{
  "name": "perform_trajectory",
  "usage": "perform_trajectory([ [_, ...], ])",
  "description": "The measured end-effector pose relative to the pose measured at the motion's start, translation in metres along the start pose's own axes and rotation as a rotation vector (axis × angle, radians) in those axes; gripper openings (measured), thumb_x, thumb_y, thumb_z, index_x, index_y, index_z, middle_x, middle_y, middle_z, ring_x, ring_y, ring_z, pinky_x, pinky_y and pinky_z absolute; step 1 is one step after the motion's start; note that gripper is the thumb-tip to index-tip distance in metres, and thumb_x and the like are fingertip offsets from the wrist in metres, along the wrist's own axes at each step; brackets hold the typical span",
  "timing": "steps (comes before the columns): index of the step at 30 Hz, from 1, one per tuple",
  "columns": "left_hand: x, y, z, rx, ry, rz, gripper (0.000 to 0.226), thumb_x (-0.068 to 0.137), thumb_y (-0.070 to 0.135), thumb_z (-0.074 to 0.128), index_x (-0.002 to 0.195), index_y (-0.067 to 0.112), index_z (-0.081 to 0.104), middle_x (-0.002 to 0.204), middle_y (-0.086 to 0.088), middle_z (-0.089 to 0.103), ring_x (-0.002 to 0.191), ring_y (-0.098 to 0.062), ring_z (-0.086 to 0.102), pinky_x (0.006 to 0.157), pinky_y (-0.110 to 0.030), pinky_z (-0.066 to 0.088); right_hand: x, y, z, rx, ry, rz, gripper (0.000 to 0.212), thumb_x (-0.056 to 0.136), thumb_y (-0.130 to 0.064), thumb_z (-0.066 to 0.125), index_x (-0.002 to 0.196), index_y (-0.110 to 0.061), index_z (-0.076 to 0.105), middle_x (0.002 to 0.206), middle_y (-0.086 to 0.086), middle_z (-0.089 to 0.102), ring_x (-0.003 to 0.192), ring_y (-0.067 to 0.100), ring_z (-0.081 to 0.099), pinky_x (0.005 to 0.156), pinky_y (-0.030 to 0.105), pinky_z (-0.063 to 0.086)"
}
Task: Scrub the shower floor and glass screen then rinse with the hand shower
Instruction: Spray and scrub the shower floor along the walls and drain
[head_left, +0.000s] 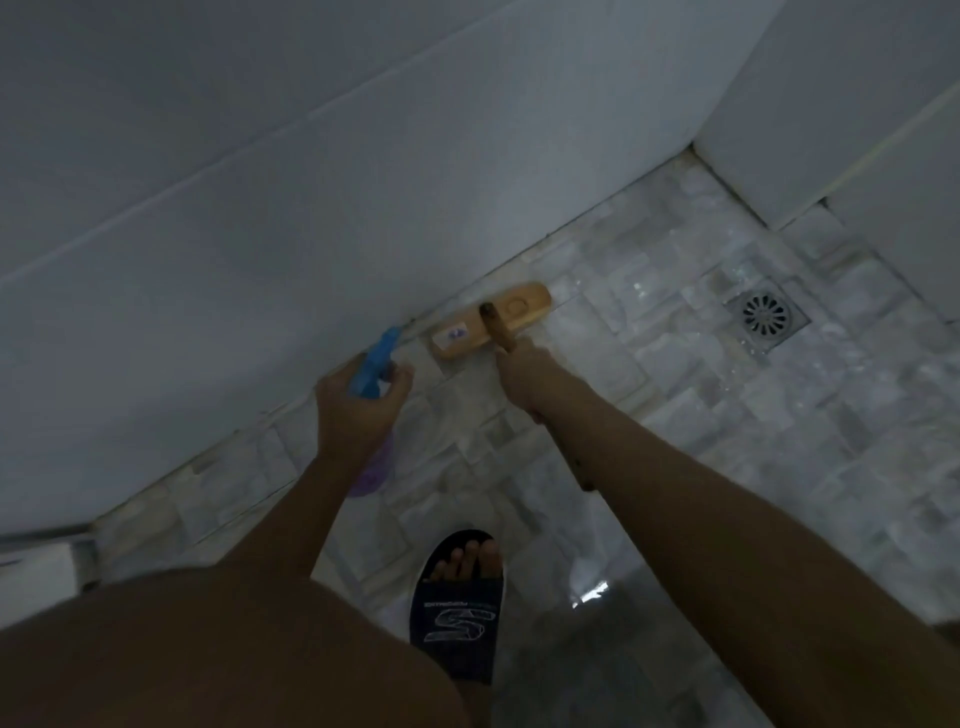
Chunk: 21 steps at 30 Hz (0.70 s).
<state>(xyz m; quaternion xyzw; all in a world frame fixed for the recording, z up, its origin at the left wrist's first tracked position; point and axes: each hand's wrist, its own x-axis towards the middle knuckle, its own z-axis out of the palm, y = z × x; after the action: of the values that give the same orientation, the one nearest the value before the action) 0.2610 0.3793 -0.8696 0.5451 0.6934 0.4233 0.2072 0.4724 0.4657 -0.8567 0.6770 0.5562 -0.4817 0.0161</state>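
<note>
From my head view, my right grip (522, 374) is clamped round the wooden handle of the scrub brush (491, 322). The brush head is just ahead of my knuckles, flat on the shower floor (727, 415). Its long axis runs along the foot of the wall (260, 208), low left to upper right, and its far edge sits right at the floor-wall joint. The handle leaves the middle of the head and runs back toward me under my forearm, so I judge the next stroke goes along the joint, not across it.

My left grip (358, 410) is curled round a spray bottle (374, 364), its blue nozzle pointing at the same joint just left of the brush head. This grip is as near the joint, but it is occupied. The drain (766, 316) lies well off to the right. I can't make out the hand shower here.
</note>
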Motion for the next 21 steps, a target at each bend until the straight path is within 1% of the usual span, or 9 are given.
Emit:
perform_trajectory([
  [4, 0.014, 0.023, 0.031, -0.007, -0.106, -0.031, 0.024, 0.082, 0.039, 0.07, 0.075, 0.016, 0.067, 0.065, 0.01, 0.061, 0.056, -0.003, 0.057, 0.058, -0.025, 0.05, -0.023, 0.067, -0.028, 0.028, 0.033, 0.177, 0.055, 0.104, -0.048, 0.032, 0.138, -0.006, 0.043, 0.13, 0.02, 0.054, 0.111, 0.038, 0.057, 0.088, 0.045, 0.05],
  [6, 0.028, 0.041, 0.056, -0.013, -0.176, -0.052, 0.032, 0.079, 0.048, 0.069, 0.074, 0.016, 0.066, 0.064, 0.013, 0.06, 0.057, -0.001, 0.058, 0.059, -0.023, 0.05, -0.028, 0.095, -0.052, 0.036, 0.06, 0.283, 0.058, 0.103, -0.05, 0.033, 0.136, -0.003, 0.043, 0.131, 0.022, 0.053, 0.108, 0.038, 0.059, 0.087, 0.046, 0.05],
  [11, 0.056, 0.068, 0.111, 0.036, -0.334, -0.073, 0.039, 0.073, 0.055, 0.073, 0.07, 0.017, 0.065, 0.065, 0.0, 0.067, 0.061, -0.02, 0.066, 0.062, -0.035, 0.057, -0.05, 0.142, -0.088, 0.053, 0.128, 0.412, 0.054, 0.104, -0.048, 0.033, 0.131, -0.003, 0.045, 0.115, 0.019, 0.057, 0.075, 0.033, 0.061, 0.05, 0.036, 0.05],
  [12, 0.058, 0.071, 0.118, 0.06, -0.351, -0.073, 0.038, 0.074, 0.052, 0.073, 0.065, 0.016, 0.062, 0.06, 0.0, 0.064, 0.056, -0.02, 0.063, 0.058, -0.035, 0.056, -0.051, 0.148, -0.088, 0.061, 0.125, 0.422, 0.053, 0.104, -0.048, 0.033, 0.13, -0.004, 0.046, 0.115, 0.018, 0.057, 0.08, 0.035, 0.062, 0.051, 0.038, 0.052],
  [15, 0.054, 0.076, 0.125, 0.136, -0.357, -0.05, 0.046, 0.082, 0.036, 0.075, 0.05, 0.02, 0.047, 0.047, 0.006, 0.046, 0.045, -0.02, 0.05, 0.047, -0.029, 0.04, -0.044, 0.148, -0.084, 0.084, 0.139, 0.446, 0.054, 0.103, -0.049, 0.032, 0.133, -0.006, 0.045, 0.127, 0.02, 0.055, 0.102, 0.038, 0.062, 0.08, 0.049, 0.057],
  [16, 0.052, 0.077, 0.127, 0.169, -0.344, -0.022, 0.049, 0.084, 0.035, 0.074, 0.05, 0.022, 0.043, 0.045, 0.007, 0.043, 0.043, -0.021, 0.048, 0.047, -0.028, 0.037, -0.038, 0.145, -0.087, 0.093, 0.14, 0.455, 0.056, 0.103, -0.05, 0.032, 0.135, -0.006, 0.043, 0.129, 0.02, 0.054, 0.103, 0.039, 0.062, 0.083, 0.05, 0.056],
  [17, 0.049, 0.076, 0.127, 0.192, -0.33, 0.003, 0.048, 0.085, 0.038, 0.073, 0.051, 0.022, 0.043, 0.045, 0.006, 0.043, 0.042, -0.019, 0.047, 0.046, -0.028, 0.036, -0.032, 0.139, -0.09, 0.106, 0.135, 0.456, 0.058, 0.102, -0.051, 0.031, 0.137, -0.005, 0.042, 0.129, 0.02, 0.054, 0.099, 0.038, 0.063, 0.079, 0.049, 0.057],
  [20, 0.046, 0.074, 0.128, 0.164, -0.3, -0.033, 0.042, 0.081, 0.053, 0.072, 0.062, 0.018, 0.059, 0.053, 0.005, 0.057, 0.049, -0.011, 0.057, 0.05, -0.027, 0.045, -0.018, 0.12, -0.11, 0.135, 0.124, 0.436, 0.055, 0.103, -0.047, 0.032, 0.138, -0.006, 0.043, 0.12, 0.02, 0.058, 0.07, 0.033, 0.063, 0.046, 0.031, 0.051],
  [21, 0.046, 0.077, 0.13, 0.16, -0.3, -0.052, 0.04, 0.08, 0.055, 0.074, 0.067, 0.019, 0.063, 0.057, 0.006, 0.061, 0.053, -0.009, 0.06, 0.052, -0.025, 0.047, -0.016, 0.116, -0.117, 0.122, 0.115, 0.434, 0.052, 0.104, -0.044, 0.033, 0.138, -0.006, 0.045, 0.118, 0.02, 0.058, 0.069, 0.032, 0.061, 0.044, 0.03, 0.049],
])
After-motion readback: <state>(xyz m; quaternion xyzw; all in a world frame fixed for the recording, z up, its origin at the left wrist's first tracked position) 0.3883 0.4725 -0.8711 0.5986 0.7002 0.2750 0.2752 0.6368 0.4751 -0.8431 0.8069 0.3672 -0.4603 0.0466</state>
